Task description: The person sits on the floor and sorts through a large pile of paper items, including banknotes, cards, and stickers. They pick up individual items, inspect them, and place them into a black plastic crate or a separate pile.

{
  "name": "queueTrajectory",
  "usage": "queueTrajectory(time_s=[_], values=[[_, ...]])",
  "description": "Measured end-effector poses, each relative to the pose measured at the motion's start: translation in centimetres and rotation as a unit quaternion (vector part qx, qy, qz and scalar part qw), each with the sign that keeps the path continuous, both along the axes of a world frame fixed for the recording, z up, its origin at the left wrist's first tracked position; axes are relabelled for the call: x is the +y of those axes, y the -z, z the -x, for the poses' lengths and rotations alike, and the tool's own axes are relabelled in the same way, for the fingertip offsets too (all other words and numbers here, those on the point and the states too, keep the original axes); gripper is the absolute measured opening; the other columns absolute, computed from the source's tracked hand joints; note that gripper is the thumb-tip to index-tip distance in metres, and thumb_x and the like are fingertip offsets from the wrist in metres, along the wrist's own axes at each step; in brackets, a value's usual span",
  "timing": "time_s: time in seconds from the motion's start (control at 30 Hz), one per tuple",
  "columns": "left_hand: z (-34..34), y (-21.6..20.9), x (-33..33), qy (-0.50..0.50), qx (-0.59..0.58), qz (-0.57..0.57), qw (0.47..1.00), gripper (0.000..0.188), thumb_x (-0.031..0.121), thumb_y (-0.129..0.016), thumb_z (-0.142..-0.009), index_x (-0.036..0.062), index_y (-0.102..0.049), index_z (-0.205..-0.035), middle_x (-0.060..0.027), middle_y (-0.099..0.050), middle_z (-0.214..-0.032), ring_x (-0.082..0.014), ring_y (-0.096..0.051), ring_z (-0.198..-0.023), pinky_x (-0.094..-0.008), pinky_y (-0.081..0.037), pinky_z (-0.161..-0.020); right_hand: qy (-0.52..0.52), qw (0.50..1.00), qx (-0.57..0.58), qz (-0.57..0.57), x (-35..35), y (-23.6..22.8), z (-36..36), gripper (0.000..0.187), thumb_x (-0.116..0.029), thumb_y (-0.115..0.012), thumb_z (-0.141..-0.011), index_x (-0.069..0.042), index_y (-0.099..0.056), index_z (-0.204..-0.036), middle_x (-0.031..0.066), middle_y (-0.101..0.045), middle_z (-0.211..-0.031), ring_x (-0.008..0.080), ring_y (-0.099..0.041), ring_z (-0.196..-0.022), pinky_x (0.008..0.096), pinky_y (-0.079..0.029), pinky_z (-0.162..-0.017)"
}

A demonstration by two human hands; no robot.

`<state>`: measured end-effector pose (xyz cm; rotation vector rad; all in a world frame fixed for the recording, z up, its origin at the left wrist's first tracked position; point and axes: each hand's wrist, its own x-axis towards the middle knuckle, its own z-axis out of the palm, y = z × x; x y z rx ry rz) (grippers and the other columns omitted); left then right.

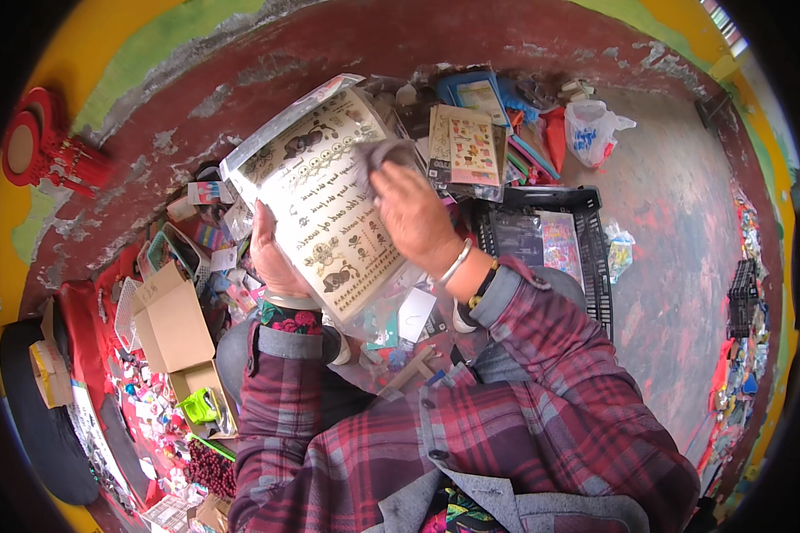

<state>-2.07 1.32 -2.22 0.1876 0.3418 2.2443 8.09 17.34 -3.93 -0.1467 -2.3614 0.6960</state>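
My left hand (271, 253) grips the lower left edge of a large cream sheet (324, 209) printed with dark animal figures and rows of ornament, wrapped in clear plastic. The sheet is held up and tilted in front of me. My right hand (413, 213) presses a small grey cloth (384, 155) onto the sheet's upper right part. Both wrists wear bangles, and plaid sleeves cover my forearms.
A black plastic crate (596, 266) with printed sheets stands to the right. More sticker sheets (464, 147) and a white plastic bag (591, 129) lie ahead. An open cardboard box (173, 324), small packets and beads crowd the left. A dark red wall rises behind.
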Motion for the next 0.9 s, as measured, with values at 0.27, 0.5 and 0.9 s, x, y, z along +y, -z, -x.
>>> queueTrajectory(time_s=[0.27,0.5,0.9], values=[[0.3,0.2,-0.2,-0.044,-0.009,0.012,0.999,0.056,0.044,-0.039,-0.092,0.0023,-0.038,-0.131,-0.0166,-0.049,-0.126,-0.0342,-0.049,-0.112,-0.0473,-0.037,-0.099,-0.114,0.99,0.062,-0.059,-5.9,-0.6,-1.4,0.035,-0.015,-0.053,-0.082,-0.003,-0.056,-0.115,0.017,-0.054,-0.118,0.0299,-0.049,-0.112,0.0394,-0.039,-0.089],[1.2,-0.1,-1.5,-0.054,0.044,0.074,0.995,0.056,0.042,-0.037,-0.092,0.0007,-0.04,-0.13,-0.0171,-0.049,-0.127,-0.0337,-0.049,-0.113,-0.047,-0.036,-0.1,-0.168,0.982,0.031,-0.082,-7.2,-1.5,-3.1,0.046,-0.014,-0.052,-0.078,-0.005,-0.05,-0.124,0.0131,-0.046,-0.131,0.0258,-0.044,-0.12,0.0373,-0.034,-0.089],[2.0,-1.0,-2.6,-0.027,-0.019,0.01,0.999,0.057,0.041,-0.037,-0.092,0.0027,-0.035,-0.135,-0.0177,-0.04,-0.136,-0.0365,-0.039,-0.123,-0.0517,-0.029,-0.103,0.016,0.995,0.101,-0.004,0.0,-0.5,-0.3,0.04,-0.01,-0.055,-0.082,0.0,-0.052,-0.121,0.0207,-0.052,-0.119,0.0333,-0.05,-0.111,0.0441,-0.038,-0.094]])
